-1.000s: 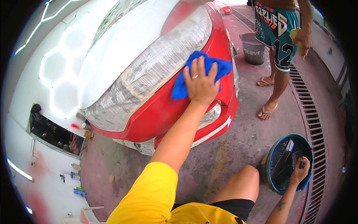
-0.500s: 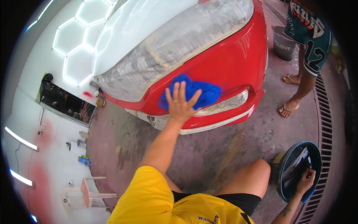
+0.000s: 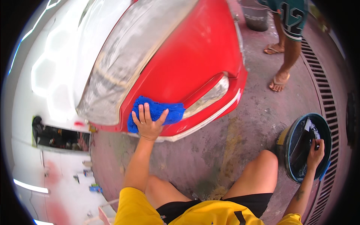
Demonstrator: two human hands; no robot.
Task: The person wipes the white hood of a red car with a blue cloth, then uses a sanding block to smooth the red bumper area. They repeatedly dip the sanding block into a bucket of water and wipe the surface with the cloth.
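Note:
My left hand (image 3: 149, 124), fingers spread, lies flat on a fluffy blue microfibre cloth (image 3: 173, 111) and presses it to the lower left of a glossy red car body panel (image 3: 180, 62). Masking paper and tape (image 3: 112, 71) cover a long section above the red. A smaller masked inset (image 3: 210, 96) sits right of the cloth. On my right a round dark bucket (image 3: 288, 165) holds dark liquid with bright reflections. Above its inside my right hand (image 3: 317, 153) is closed around a small black thing whose kind I cannot make out.
Another person (image 3: 287, 56) in sandals stands at the far right, near a dark grey bucket (image 3: 256, 18). A floor drain grate (image 3: 318, 71) runs along the right. Cans (image 3: 95, 188) and part of a plastic chair (image 3: 107, 212) are by the left wall.
My left hand and the cloth have slid left and down across the red panel. My right hand stays over the bucket. The whole view has shifted and turned.

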